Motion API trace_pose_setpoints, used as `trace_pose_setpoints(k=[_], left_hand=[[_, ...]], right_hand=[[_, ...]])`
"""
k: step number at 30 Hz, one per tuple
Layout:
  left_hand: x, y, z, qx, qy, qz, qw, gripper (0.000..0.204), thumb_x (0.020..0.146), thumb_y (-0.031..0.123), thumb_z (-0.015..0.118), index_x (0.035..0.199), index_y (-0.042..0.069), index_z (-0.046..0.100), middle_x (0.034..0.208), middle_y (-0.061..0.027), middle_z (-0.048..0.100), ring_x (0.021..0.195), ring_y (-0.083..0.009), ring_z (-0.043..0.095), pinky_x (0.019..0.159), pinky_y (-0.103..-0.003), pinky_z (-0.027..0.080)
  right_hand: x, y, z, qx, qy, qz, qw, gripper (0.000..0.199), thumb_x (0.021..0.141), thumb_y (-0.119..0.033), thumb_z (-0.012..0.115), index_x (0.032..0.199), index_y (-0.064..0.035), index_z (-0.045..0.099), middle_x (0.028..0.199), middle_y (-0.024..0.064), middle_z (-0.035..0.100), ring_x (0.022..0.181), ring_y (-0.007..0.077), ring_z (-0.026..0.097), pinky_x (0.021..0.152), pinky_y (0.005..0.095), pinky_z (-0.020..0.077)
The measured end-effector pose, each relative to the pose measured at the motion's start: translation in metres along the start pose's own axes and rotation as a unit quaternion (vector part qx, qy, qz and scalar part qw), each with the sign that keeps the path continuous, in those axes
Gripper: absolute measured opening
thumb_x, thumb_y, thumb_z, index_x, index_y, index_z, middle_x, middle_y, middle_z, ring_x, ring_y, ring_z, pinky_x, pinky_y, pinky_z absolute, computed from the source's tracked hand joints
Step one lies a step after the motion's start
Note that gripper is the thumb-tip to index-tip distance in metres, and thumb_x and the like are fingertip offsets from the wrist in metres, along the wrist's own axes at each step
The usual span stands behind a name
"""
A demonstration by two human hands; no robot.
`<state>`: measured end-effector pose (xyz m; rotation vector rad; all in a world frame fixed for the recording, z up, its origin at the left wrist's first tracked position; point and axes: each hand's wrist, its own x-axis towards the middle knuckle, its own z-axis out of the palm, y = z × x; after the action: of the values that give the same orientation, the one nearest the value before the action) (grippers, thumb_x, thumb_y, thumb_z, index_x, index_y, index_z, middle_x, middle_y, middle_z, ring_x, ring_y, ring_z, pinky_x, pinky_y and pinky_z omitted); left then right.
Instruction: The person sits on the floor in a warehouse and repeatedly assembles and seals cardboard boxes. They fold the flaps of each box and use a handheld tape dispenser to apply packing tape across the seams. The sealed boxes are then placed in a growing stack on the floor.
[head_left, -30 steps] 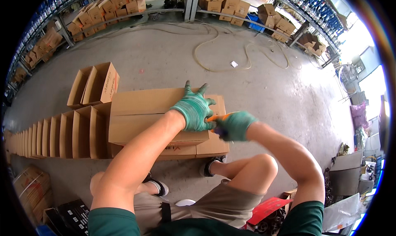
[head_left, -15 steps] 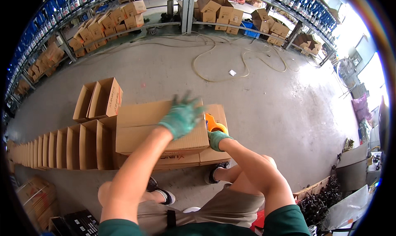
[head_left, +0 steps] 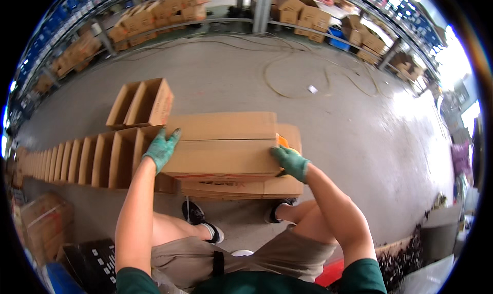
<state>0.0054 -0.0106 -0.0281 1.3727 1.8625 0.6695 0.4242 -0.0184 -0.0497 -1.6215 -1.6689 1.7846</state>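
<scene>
A closed cardboard box [head_left: 221, 155] lies before me on a stack of flattened cartons [head_left: 231, 191], its two top flaps meeting along a lengthwise seam. At its left end my left hand [head_left: 161, 151], in a green glove, grips the edge, one finger reaching onto the top. My right hand [head_left: 291, 163], gloved too, is closed at the box's right end, fingertips against the box edge. An orange tape dispenser [head_left: 283, 141] shows in part behind that hand, which appears wrapped round it; the handle is hidden.
A long row of open cartons [head_left: 102, 158] stretches left, touching the box's end. Two more open cartons [head_left: 149, 103] stand behind it. Across the floor lie a hose [head_left: 267, 78] and a white scrap [head_left: 312, 89]. Farther off, racks hold cartons [head_left: 303, 16]. A dark box [head_left: 92, 263] sits lower left.
My left hand has moved from the box's top to its left end. My right hand stays by the dispenser, now with fingertips at the box edge. The view has shifted.
</scene>
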Motion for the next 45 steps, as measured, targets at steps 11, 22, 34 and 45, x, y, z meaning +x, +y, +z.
trace_pose_setpoints(k=[11, 22, 34, 45], left_hand=[[-0.015, -0.034, -0.032, -0.449, 0.019, 0.028, 0.893, 0.088, 0.095, 0.076, 0.043, 0.144, 0.003, 0.050, 0.142, -0.0113, 0.056, 0.131, -0.0204, 0.051, 0.112, -0.038, 0.039], [0.026, -0.019, -0.005, -0.474, 0.268, 0.105, 0.832, 0.057, 0.105, 0.041, 0.056, 0.149, 0.008, 0.043, 0.132, -0.0091, 0.060, 0.120, -0.0177, 0.056, 0.107, -0.032, 0.042], [-0.008, 0.019, 0.010, -0.082, 0.206, 0.338, 0.915, 0.027, 0.085, 0.010, 0.072, 0.110, 0.004, 0.064, 0.109, -0.0173, 0.065, 0.101, -0.0362, 0.062, 0.090, -0.046, 0.051], [0.012, 0.014, 0.005, -0.129, 0.134, 0.241, 0.953, 0.047, 0.084, 0.014, 0.077, 0.125, 0.000, 0.060, 0.124, -0.0233, 0.061, 0.122, -0.0432, 0.056, 0.104, -0.049, 0.048]], right_hand=[[-0.014, -0.037, -0.033, 0.320, 0.107, -0.197, 0.921, 0.096, 0.092, -0.079, 0.042, 0.162, -0.0189, 0.017, 0.145, 0.0190, 0.051, 0.118, 0.0274, 0.059, 0.099, 0.0428, 0.0502], [0.035, -0.037, -0.035, 0.042, 0.078, -0.011, 0.996, 0.049, 0.097, -0.035, 0.068, 0.131, 0.0004, 0.060, 0.114, 0.0122, 0.070, 0.102, 0.0236, 0.070, 0.085, 0.0358, 0.0600], [0.304, -0.202, 0.070, 0.165, 0.121, -0.032, 0.978, 0.033, 0.102, -0.014, 0.046, 0.135, -0.0078, 0.046, 0.115, 0.0199, 0.066, 0.081, 0.0362, 0.072, 0.067, 0.0431, 0.0650], [0.533, -0.117, 0.219, -0.367, -0.004, 0.023, 0.930, 0.039, 0.093, -0.024, 0.055, 0.126, -0.0054, 0.063, 0.126, 0.0229, 0.066, 0.119, 0.0352, 0.064, 0.100, 0.0407, 0.0513]])
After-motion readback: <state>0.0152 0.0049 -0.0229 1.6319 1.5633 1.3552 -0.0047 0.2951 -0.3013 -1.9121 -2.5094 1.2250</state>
